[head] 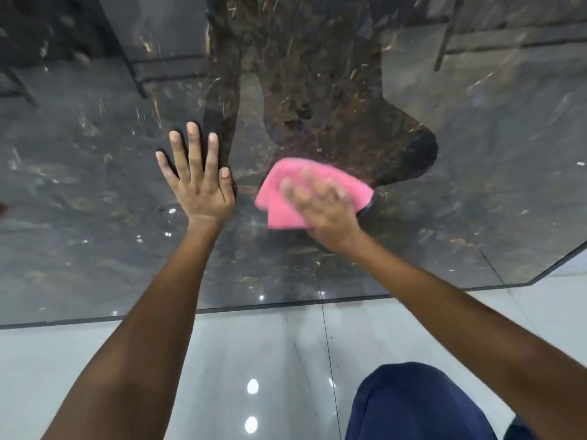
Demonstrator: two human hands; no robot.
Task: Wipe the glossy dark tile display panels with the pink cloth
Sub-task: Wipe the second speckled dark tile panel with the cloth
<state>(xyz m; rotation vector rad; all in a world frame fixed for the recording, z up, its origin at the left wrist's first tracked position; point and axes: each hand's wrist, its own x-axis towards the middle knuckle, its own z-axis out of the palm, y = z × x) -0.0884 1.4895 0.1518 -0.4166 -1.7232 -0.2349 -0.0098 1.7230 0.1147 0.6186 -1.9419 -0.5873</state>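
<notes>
A large, glossy dark tile panel (95,192) with pale marble-like flecks fills the upper part of the head view, standing just beyond a pale, shiny tiled floor (222,360). The panel mirrors the room: the person's dark outline shows in its middle, with dark slanting lines to the upper left and upper right of that outline, and small bright points of light lower down. The left hand (198,182) lies flat on the panel, fingers straight and spread, holding nothing. Just to the right of it, the right hand (320,211) presses a pink cloth (282,192) against the panel; the hand is blurred, its fingers spread over the bunched cloth, so whether the grip closes around the fabric cannot be told. Below the panel's lower edge, the floor reflects round ceiling lights, and a knee in dark blue trousers (422,404) shows at the lower right.
</notes>
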